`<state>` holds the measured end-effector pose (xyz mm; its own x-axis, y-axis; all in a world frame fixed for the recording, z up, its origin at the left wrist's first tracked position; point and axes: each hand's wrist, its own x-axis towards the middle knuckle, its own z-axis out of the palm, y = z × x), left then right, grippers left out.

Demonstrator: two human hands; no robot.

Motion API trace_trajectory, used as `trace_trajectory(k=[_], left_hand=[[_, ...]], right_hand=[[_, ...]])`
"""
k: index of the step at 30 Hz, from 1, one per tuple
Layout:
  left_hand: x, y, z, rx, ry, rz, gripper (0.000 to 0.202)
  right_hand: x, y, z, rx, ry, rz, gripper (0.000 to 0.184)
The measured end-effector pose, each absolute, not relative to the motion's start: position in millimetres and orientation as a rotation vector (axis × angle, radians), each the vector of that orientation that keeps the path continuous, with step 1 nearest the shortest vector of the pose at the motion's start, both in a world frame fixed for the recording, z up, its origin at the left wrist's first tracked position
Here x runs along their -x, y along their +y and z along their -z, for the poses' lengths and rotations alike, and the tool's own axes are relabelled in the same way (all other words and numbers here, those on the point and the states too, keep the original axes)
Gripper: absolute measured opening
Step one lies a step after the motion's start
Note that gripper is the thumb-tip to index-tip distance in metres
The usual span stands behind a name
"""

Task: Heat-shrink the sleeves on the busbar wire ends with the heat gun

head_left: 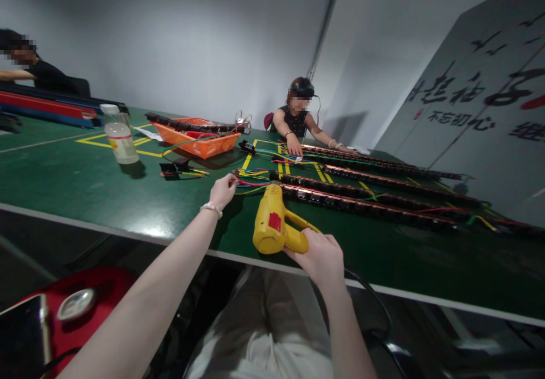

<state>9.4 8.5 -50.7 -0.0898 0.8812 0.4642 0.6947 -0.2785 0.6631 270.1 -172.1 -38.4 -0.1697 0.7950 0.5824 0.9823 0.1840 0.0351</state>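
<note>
Both arms are bare. The left hand (pixel 223 190) has a thin, pale bracelet (pixel 212 209) round its wrist. The right hand (pixel 321 257) is bare too. The legs are in light grey trousers (pixel 264 322).

The right grip (pixel 320 257) hides the handle of the yellow heat gun (pixel 269 220); the black strips (pixel 383 206) seem cut off at the right edge.

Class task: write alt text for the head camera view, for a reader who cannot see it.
The person's right hand grips a yellow heat gun on a green table, its nozzle toward coloured wires that the left hand pinches. Long dark strips lie alongside; a co-worker sits across.
</note>
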Motion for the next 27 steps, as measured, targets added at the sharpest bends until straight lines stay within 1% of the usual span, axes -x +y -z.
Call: trace_trajectory(k=[10,16,27], left_hand=[[-8.6,12.4,53.9,-1.989,1.702,-1.336,0.022],[-7.1,13.6,52.5,-1.955,1.717,-1.267,0.023],[-4.0,16.8,53.9,-1.932,1.702,-1.231,0.024]], right_hand=[[-234.6,-169.1,39.6,1.538,-2.075,0.532,0.043],[-218.2,-169.4,41.0,1.455,-2.098,0.515,0.043],[-213.2,-169.2,38.9,1.476,-2.128,0.406,0.045]])
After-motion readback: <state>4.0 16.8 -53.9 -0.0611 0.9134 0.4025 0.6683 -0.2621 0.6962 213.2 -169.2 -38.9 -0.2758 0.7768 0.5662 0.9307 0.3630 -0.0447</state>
